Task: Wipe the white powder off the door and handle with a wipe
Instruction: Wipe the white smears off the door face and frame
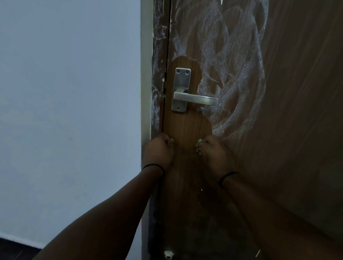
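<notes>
The handle (pixel 193 99) serves as the reference point. Far to its left stands a smooth, matt, pale wall (pixel 64 104); a strip of dark floor (pixel 9 254) shows at the wall's lower corner. Between wall and handle runs the vertical door frame (pixel 157 72), dark brown and streaked with rough white powder along its length.

Below and left of the handle, the left hand (pixel 159 151) is curled into a loose fist at the seam between frame and door; whether it holds anything cannot be told. A thin black band (pixel 153 167) circles its wrist.

The handle is a flat, rectangular lever of brushed silver metal on an upright rectangular plate with rounded corners and visible screws. No writing can be read on it. The wood-grain door (pixel 186 125) around and below the handle is bare of powder.

Below and right of the handle, the right hand (pixel 214 153) is closed on a bunched pale wipe (pixel 199 142), which presses against the door. A second black band sits on that wrist.

Right of and above the handle, white powder (pixel 233 73) covers the door in grainy, swirling arcs. Far below the handle sits a small white round stopper (pixel 168 255).
</notes>
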A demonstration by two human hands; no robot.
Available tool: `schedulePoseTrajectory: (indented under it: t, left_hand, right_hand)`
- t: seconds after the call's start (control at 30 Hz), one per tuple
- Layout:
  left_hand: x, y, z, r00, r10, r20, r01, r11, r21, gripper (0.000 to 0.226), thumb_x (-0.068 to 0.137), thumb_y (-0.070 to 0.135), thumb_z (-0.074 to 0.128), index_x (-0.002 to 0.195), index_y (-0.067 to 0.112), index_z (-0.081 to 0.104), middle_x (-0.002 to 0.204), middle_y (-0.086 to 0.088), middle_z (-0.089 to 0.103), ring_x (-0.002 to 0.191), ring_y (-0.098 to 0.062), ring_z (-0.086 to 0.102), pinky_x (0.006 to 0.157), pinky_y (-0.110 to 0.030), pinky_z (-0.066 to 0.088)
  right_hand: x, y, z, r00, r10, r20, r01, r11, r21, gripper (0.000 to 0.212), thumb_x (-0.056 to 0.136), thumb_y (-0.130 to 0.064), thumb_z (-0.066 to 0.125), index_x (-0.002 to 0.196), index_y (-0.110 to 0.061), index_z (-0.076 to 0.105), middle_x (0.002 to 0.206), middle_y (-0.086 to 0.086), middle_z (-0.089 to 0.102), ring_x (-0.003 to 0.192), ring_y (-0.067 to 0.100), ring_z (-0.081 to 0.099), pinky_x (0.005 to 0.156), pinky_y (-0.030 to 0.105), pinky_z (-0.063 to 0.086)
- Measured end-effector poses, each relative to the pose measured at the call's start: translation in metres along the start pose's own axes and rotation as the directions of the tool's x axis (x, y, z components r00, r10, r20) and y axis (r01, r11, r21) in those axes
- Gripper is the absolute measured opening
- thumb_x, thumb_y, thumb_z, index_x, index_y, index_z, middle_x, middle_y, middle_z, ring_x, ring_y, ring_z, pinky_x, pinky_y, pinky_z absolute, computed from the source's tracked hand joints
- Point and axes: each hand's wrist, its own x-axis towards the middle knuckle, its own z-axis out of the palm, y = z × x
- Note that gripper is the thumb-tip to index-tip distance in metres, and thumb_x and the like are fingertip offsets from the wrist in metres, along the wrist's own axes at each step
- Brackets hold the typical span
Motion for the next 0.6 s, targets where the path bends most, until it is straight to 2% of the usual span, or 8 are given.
schedulePoseTrajectory:
  t: [0.07,0.13,0.2,0.3,0.4,0.43,0.5,0.6]
  left_hand:
    - [0.002,0.011,0.001,0.994,0.101,-0.043,-0.101,0.995,-0.001,0.013,0.096,0.028,0.052,0.083,0.026,0.054,0.080,0.009,0.055,0.068,-0.005,0.048,0.055,-0.017,0.030]
    - [0.001,0.024,0.006,0.976,0.199,-0.094,-0.198,0.980,0.015,0.009,0.096,0.022,0.051,0.092,0.016,0.057,0.092,-0.002,0.056,0.077,-0.011,0.048,0.062,-0.023,0.035]
    - [-0.002,0.040,0.011,0.955,0.266,-0.133,-0.263,0.964,0.040,0.010,0.095,0.018,0.051,0.097,0.010,0.057,0.098,-0.008,0.056,0.085,-0.019,0.052,0.071,-0.031,0.042]
    - [-0.010,0.051,0.013,0.920,0.368,-0.137,-0.358,0.929,0.092,0.026,0.094,0.019,0.047,0.113,0.008,0.060,0.111,-0.013,0.062,0.099,-0.028,0.057,0.083,-0.038,0.047]
    - [-0.015,0.043,0.014,0.877,0.478,-0.044,-0.454,0.856,0.247,0.043,0.089,0.011,0.060,0.130,0.002,0.056,0.135,-0.020,0.056,0.114,-0.033,0.057,0.095,-0.045,0.048]
    - [-0.015,0.038,0.014,0.866,0.500,-0.005,-0.476,0.828,0.297,0.050,0.084,0.008,0.067,0.132,0.001,0.055,0.139,-0.021,0.052,0.114,-0.035,0.058,0.094,-0.046,0.050]
    - [-0.012,0.033,0.011,0.853,0.521,0.041,-0.498,0.787,0.365,0.060,0.079,0.008,0.072,0.135,0.001,0.052,0.145,-0.019,0.047,0.112,-0.034,0.058,0.090,-0.046,0.051]
    - [-0.006,0.033,0.006,0.863,0.499,0.081,-0.481,0.761,0.436,0.065,0.087,0.020,0.063,0.146,0.007,0.039,0.157,-0.011,0.030,0.118,-0.030,0.050,0.092,-0.043,0.046]
  right_hand:
    - [0.008,0.016,-0.020,0.992,0.116,-0.053,-0.119,0.991,-0.055,0.023,0.092,-0.009,0.051,0.110,-0.013,0.065,0.113,0.009,0.056,0.100,0.025,0.054,0.076,0.021,0.032]
    - [0.026,0.017,-0.038,0.980,0.163,-0.114,-0.170,0.983,-0.061,0.027,0.092,-0.007,0.050,0.114,-0.008,0.066,0.118,0.015,0.056,0.104,0.030,0.053,0.078,0.021,0.033]
    - [0.046,0.005,-0.048,0.982,0.100,-0.163,-0.112,0.992,-0.064,0.024,0.090,-0.008,0.051,0.108,-0.006,0.068,0.112,0.016,0.059,0.100,0.029,0.055,0.084,0.033,0.043]
    - [0.056,-0.022,-0.043,0.972,-0.062,-0.226,0.067,0.998,0.013,0.018,0.088,-0.011,0.053,0.086,-0.003,0.069,0.091,0.014,0.062,0.086,0.017,0.053,0.078,0.024,0.044]
    - [0.035,-0.021,-0.034,0.984,-0.148,-0.094,0.141,0.986,-0.085,0.009,0.086,-0.007,0.061,0.086,-0.006,0.069,0.088,0.012,0.061,0.084,0.025,0.057,0.075,0.037,0.051]
    - [0.026,-0.014,-0.034,0.990,-0.126,-0.069,0.119,0.988,-0.095,0.008,0.086,-0.006,0.062,0.087,-0.006,0.069,0.089,0.013,0.061,0.085,0.027,0.057,0.073,0.040,0.050]
    - [0.012,-0.003,-0.042,0.997,-0.034,-0.076,0.031,0.998,-0.048,0.012,0.086,-0.003,0.061,0.093,-0.003,0.071,0.094,0.017,0.063,0.087,0.032,0.059,0.076,0.034,0.048]
    - [0.028,-0.002,-0.059,0.978,0.094,-0.185,-0.091,0.996,0.022,0.022,0.085,0.001,0.063,0.106,-0.004,0.068,0.104,0.014,0.065,0.096,0.029,0.060,0.080,0.022,0.035]
